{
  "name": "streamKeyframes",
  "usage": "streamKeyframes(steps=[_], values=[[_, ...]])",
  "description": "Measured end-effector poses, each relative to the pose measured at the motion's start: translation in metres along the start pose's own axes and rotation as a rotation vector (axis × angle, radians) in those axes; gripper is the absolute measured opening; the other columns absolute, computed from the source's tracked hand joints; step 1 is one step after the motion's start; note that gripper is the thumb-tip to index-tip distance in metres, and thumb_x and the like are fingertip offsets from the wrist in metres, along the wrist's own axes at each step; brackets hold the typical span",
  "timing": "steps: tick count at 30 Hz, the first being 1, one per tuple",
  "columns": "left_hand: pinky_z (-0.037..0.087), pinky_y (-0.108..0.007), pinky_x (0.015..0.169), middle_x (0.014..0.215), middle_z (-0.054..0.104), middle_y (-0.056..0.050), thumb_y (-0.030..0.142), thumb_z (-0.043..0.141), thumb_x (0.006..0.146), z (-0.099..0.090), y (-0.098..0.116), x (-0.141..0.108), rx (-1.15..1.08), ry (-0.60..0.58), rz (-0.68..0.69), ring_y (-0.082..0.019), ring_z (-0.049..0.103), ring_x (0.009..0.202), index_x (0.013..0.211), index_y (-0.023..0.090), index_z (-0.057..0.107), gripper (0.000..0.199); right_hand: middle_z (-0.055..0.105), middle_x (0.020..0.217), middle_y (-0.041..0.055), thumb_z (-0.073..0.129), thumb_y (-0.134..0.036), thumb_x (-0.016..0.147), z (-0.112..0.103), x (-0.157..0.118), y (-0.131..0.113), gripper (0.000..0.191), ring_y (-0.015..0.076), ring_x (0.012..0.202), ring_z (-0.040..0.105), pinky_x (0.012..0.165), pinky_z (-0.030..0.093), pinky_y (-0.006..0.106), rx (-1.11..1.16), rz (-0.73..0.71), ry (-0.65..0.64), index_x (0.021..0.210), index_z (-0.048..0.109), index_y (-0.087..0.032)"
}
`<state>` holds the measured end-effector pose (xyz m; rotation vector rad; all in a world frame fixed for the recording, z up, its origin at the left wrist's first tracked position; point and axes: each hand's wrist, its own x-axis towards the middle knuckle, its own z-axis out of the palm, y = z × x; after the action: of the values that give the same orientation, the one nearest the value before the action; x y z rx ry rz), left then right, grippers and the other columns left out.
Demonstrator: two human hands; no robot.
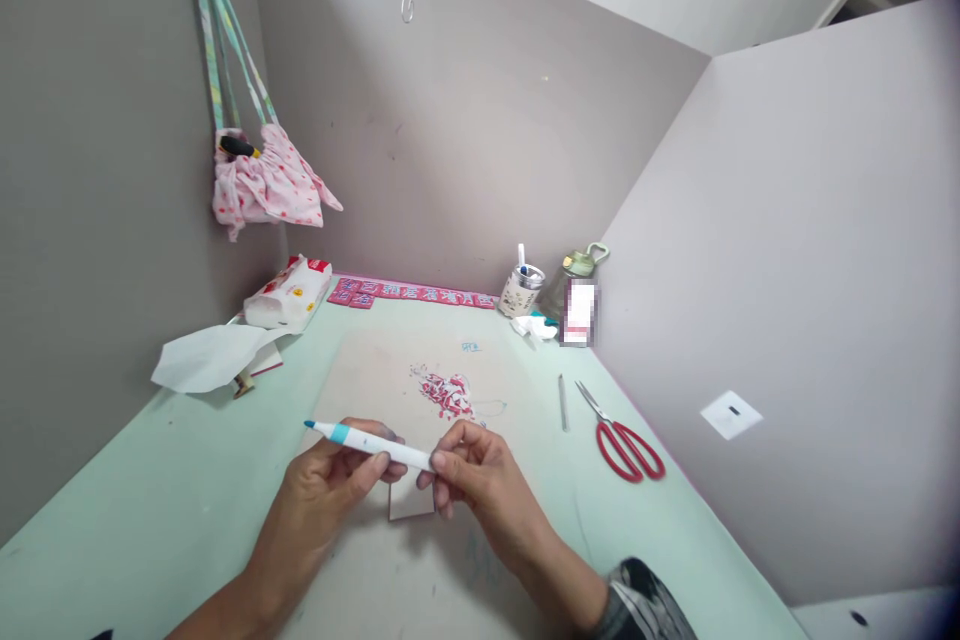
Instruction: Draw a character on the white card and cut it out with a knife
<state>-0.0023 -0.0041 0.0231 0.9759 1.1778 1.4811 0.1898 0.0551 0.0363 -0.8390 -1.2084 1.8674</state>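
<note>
A white marker with a light blue band and a blue tip (360,442) is held nearly level between both hands, tip pointing left. My left hand (341,470) grips its middle, thumb in front. The fingers of my right hand (472,470) pinch its right end. Below the marker a small white card with a dark red edge (411,500) lies on the greyish board (360,360), partly hidden by the hands. Beyond the hands sits a pile of red and white paper scraps (448,395).
Red-handled scissors (621,445) and a thin clear stick (563,404) lie at right. A pen cup (520,291) and a green-lidded bottle (574,280) stand at the back right. Red patterned squares (420,294) line the back edge. A tissue pack (289,293) and white paper (214,358) are at left.
</note>
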Motion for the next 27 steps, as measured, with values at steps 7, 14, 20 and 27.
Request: streamKeyframes(steps=[7,14,20,27], values=[[0.057,-0.036,0.097,0.108,0.076,-0.006,0.052,0.071,0.092,0.018,0.019,-0.003,-0.113,-0.112,-0.027,-0.026,0.069,0.107,0.103,0.023,0.075,0.032,0.073,0.080,0.0004,0.101,-0.052,0.061,0.014,-0.005,-0.008,0.061,0.0141,0.070,0.062,0.070,0.049,0.027,0.146,-0.138,-0.180,0.106,0.073,-0.021],[0.055,-0.044,0.099,0.126,0.068,-0.012,0.047,0.057,0.097,0.018,0.013,0.004,0.336,-0.187,0.053,-0.028,0.068,0.111,0.139,0.025,0.057,0.048,0.073,0.078,0.0043,0.082,-0.057,0.085,0.019,-0.005,-0.017,0.041,0.0182,0.070,0.061,0.068,0.050,0.032,0.094,-0.341,0.193,0.104,0.077,-0.021],[0.036,-0.056,0.113,0.126,0.067,-0.008,0.024,0.082,0.067,-0.014,-0.023,0.008,0.690,-0.190,0.174,-0.039,0.050,0.128,0.115,0.027,0.070,0.049,0.062,0.073,-0.0014,0.094,-0.051,0.070,-0.005,-0.012,-0.023,0.042,0.0133,0.066,0.054,0.061,0.046,0.025,0.091,-0.346,0.406,0.088,0.071,-0.021],[0.042,-0.050,0.102,0.105,0.064,-0.004,0.018,0.076,0.069,-0.012,-0.039,0.005,0.852,-0.231,0.277,-0.033,0.053,0.109,0.096,0.026,0.063,0.031,0.048,0.058,-0.0047,0.083,-0.057,0.078,-0.002,-0.019,0.006,0.042,0.0118,0.054,0.042,0.054,0.038,0.025,0.034,-0.248,0.401,0.092,0.075,-0.018]])
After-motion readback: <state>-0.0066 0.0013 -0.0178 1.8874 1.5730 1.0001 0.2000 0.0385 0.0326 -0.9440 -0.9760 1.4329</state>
